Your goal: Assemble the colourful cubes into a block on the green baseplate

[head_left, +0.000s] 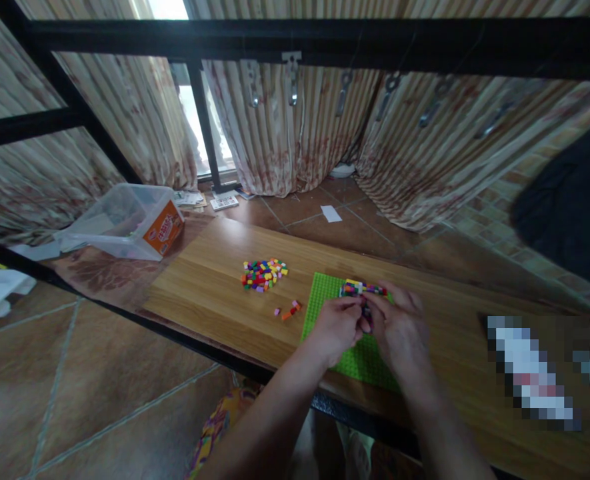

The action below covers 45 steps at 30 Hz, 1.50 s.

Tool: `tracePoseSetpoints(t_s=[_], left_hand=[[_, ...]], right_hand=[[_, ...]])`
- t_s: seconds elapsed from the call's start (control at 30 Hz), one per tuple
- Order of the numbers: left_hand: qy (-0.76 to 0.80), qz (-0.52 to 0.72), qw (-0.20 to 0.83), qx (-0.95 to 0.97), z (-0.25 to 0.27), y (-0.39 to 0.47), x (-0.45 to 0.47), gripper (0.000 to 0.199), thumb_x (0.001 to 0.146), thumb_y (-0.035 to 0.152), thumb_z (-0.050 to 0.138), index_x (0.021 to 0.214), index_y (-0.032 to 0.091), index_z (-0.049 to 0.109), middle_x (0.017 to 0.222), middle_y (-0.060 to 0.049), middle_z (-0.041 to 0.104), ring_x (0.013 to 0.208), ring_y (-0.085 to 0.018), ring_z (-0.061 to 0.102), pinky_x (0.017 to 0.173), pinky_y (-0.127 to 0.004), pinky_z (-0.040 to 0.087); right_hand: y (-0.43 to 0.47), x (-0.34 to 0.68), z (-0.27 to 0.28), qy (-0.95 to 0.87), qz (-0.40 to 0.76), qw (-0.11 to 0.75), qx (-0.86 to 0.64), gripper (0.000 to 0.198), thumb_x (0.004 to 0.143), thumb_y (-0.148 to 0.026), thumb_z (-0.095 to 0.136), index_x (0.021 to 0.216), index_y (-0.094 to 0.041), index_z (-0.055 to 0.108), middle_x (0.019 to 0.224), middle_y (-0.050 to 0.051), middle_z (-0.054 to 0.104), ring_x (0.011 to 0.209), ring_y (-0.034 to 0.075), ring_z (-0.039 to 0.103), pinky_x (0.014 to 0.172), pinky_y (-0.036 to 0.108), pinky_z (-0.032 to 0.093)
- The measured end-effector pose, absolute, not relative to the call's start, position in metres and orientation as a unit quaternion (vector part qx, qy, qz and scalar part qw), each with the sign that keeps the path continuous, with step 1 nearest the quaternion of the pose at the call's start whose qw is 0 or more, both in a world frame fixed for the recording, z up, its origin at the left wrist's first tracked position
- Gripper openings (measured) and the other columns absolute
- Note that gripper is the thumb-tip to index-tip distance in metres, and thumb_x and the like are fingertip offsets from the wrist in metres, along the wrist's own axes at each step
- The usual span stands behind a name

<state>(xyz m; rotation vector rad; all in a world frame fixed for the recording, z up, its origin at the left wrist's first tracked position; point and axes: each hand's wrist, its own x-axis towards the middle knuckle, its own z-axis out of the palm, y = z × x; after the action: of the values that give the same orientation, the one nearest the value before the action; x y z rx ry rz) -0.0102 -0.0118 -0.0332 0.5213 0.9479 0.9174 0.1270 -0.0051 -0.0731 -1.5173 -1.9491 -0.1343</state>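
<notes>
A green studded baseplate lies on the wooden tabletop, with a low build of multicoloured toy bricks near its far edge. Over the plate, my left hand is closed, thumb and fingers pinched together. My right hand meets it from the other side, its fingers curled close to the build. Between the fingertips are small, dark, partly coloured toy bricks, mostly hidden by the fingers. How many bricks each hand grips is too small to tell.
Left of the baseplate lie a pile of loose coloured bricks and several stray ones. A clear plastic bin with an orange label stands at the far left. A pixelated object lies at right. A black metal frame crosses overhead.
</notes>
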Motion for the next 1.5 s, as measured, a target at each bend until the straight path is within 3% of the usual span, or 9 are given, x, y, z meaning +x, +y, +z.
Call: tracePoseSetpoints(t_s=[0.3, 0.57, 0.83, 1.0, 1.23, 1.33, 1.43, 1.5], left_hand=[[0.454, 0.444, 0.733, 0.243, -0.029, -0.010, -0.010, 0.019, 0.085, 0.011, 0.050, 0.072, 0.013, 0.063, 0.043, 0.004, 0.048, 0.032, -0.004, 0.033, 0.040, -0.020, 0.021], [0.458, 0.442, 0.729, 0.253, -0.034, -0.010, -0.008, 0.020, 0.087, 0.013, 0.047, 0.081, 0.013, 0.066, 0.046, 0.004, 0.049, 0.033, -0.005, 0.033, 0.041, -0.020, 0.023], [0.466, 0.407, 0.723, 0.308, -0.038, -0.009, -0.007, 0.028, 0.091, 0.015, 0.044, 0.100, 0.011, 0.070, 0.049, 0.004, 0.049, 0.037, -0.005, 0.035, 0.043, -0.019, 0.026], [0.451, 0.401, 0.732, 0.317, -0.038, -0.008, -0.009, 0.031, 0.091, 0.013, 0.042, 0.097, 0.011, 0.073, 0.048, 0.004, 0.049, 0.037, -0.005, 0.034, 0.043, -0.019, 0.025], [0.429, 0.447, 0.758, 0.204, -0.031, -0.010, -0.014, 0.018, 0.089, 0.014, 0.049, 0.090, 0.010, 0.067, 0.051, 0.003, 0.052, 0.035, -0.003, 0.033, 0.037, -0.017, 0.017], [0.375, 0.487, 0.784, 0.087, -0.024, -0.007, -0.022, 0.022, 0.093, 0.018, 0.048, 0.086, 0.007, 0.065, 0.060, -0.001, 0.057, 0.042, -0.003, 0.044, 0.039, -0.014, 0.029], [0.327, 0.526, 0.785, -0.012, -0.018, -0.004, -0.030, 0.032, 0.097, 0.026, 0.043, 0.087, 0.005, 0.066, 0.073, -0.009, 0.064, 0.061, -0.010, 0.062, 0.058, -0.017, 0.050], [0.294, 0.540, 0.788, -0.037, -0.015, -0.002, -0.033, 0.038, 0.098, 0.034, 0.043, 0.089, 0.006, 0.066, 0.084, -0.014, 0.068, 0.076, -0.015, 0.067, 0.071, -0.023, 0.056]], right_hand=[[-0.005, 0.131, -0.074, -0.680, 0.028, 0.395, -0.617, 0.032, 0.093, -0.038, 0.051, 0.094, -0.020, 0.077, 0.112, 0.013, 0.068, 0.105, 0.027, 0.061, 0.094, 0.047, 0.049], [-0.001, 0.124, -0.076, -0.630, 0.076, 0.423, -0.647, 0.035, 0.088, -0.044, 0.056, 0.105, -0.019, 0.072, 0.113, 0.015, 0.067, 0.109, 0.029, 0.060, 0.098, 0.050, 0.046], [0.002, 0.122, -0.081, -0.579, 0.139, 0.416, -0.688, 0.042, 0.084, -0.048, 0.057, 0.111, -0.019, 0.071, 0.108, 0.014, 0.068, 0.097, 0.028, 0.064, 0.088, 0.046, 0.049], [0.004, 0.117, -0.077, -0.567, 0.139, 0.417, -0.696, 0.044, 0.082, -0.046, 0.057, 0.110, -0.015, 0.072, 0.106, 0.016, 0.069, 0.095, 0.029, 0.064, 0.086, 0.045, 0.049], [0.003, 0.119, -0.083, -0.548, 0.190, 0.421, -0.697, 0.047, 0.083, -0.048, 0.059, 0.116, -0.017, 0.069, 0.109, 0.015, 0.069, 0.096, 0.028, 0.065, 0.085, 0.045, 0.051], [-0.004, 0.118, -0.072, -0.567, 0.145, 0.457, -0.670, 0.041, 0.089, -0.048, 0.055, 0.113, -0.019, 0.070, 0.114, 0.013, 0.067, 0.106, 0.027, 0.062, 0.094, 0.047, 0.048], [-0.013, 0.112, -0.051, -0.611, 0.096, 0.495, -0.610, 0.030, 0.092, -0.042, 0.054, 0.103, -0.021, 0.072, 0.111, 0.011, 0.068, 0.108, 0.024, 0.062, 0.099, 0.045, 0.046], [-0.018, 0.106, -0.037, -0.640, 0.108, 0.502, -0.571, 0.025, 0.093, -0.038, 0.055, 0.100, -0.023, 0.073, 0.107, 0.008, 0.068, 0.104, 0.022, 0.063, 0.096, 0.042, 0.049]])
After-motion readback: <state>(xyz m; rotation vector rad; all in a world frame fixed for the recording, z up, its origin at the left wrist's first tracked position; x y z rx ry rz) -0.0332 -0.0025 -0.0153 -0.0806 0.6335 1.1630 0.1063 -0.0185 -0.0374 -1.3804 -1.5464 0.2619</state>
